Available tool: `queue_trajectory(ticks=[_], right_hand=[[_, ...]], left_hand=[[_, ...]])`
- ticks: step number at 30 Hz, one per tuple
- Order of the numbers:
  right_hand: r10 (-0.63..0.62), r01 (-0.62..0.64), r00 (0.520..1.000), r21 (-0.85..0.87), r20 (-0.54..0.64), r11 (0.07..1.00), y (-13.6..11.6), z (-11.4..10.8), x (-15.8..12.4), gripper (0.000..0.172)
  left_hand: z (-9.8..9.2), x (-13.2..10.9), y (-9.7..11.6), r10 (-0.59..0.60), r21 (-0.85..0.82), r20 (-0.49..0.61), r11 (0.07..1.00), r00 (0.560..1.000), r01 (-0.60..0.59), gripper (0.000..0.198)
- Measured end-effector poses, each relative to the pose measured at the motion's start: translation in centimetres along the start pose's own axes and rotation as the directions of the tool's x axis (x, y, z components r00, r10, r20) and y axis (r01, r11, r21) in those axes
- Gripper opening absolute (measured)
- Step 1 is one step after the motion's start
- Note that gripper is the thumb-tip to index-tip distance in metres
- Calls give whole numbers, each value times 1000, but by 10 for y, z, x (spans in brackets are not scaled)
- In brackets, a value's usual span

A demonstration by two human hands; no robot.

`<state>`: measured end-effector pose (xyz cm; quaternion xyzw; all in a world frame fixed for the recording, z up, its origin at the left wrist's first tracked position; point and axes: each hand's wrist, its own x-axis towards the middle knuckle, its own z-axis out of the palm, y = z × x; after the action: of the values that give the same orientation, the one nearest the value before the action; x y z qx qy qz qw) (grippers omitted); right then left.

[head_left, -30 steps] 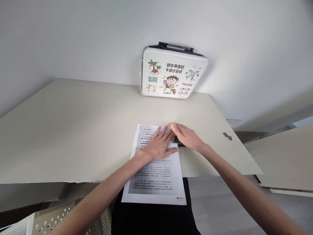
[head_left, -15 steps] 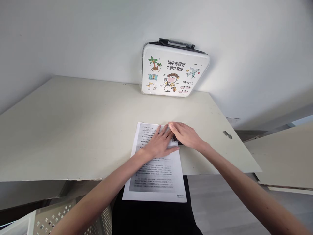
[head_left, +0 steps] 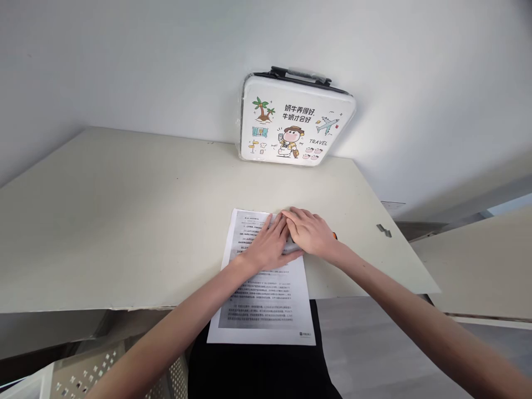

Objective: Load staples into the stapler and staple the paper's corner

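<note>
A printed sheet of paper (head_left: 266, 299) lies on the pale table, its lower end reaching past the front edge over my lap. My left hand (head_left: 268, 246) rests flat on the upper part of the sheet with its fingers spread. Beside it, my right hand (head_left: 310, 233) is curled over the sheet's upper right edge, its fingertips touching my left fingers. Something small and dark, with an orange bit (head_left: 334, 236) showing past the hand, is under my right hand; most of it is hidden.
A white case (head_left: 297, 122) with cartoon prints and a black handle stands at the table's back against the wall. Two small grey pieces (head_left: 384, 230) lie on the table (head_left: 103, 221) at the right. Below the left front edge is a perforated basket (head_left: 89, 371).
My right hand has shifted slightly left, further over the sheet. The orange bit now shows to its right. My left hand stays flat in place.
</note>
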<state>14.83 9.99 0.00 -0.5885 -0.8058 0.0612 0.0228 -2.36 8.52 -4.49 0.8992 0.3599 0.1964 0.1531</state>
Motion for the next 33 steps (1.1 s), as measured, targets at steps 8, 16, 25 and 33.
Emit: queue_trajectory(ticks=[8,16,25,33], right_hand=[[-29,29,1000,-116,4,993,-10,4,5,52],[-1,-6,1000,326,23,945,9,-20,-8,55],[-66,121,988,440,-138,890,66,4,-73,35],[230,-25,940,623,-250,782,94,25,-106,42]], left_hand=[[-8,-8,-5,-14,22,55,1000,998,13,91],[-39,-63,-29,-65,118,85,992,994,55,89],[-65,-100,-47,-151,193,70,972,986,135,80],[-87,-130,-19,-157,262,29,954,987,144,70]])
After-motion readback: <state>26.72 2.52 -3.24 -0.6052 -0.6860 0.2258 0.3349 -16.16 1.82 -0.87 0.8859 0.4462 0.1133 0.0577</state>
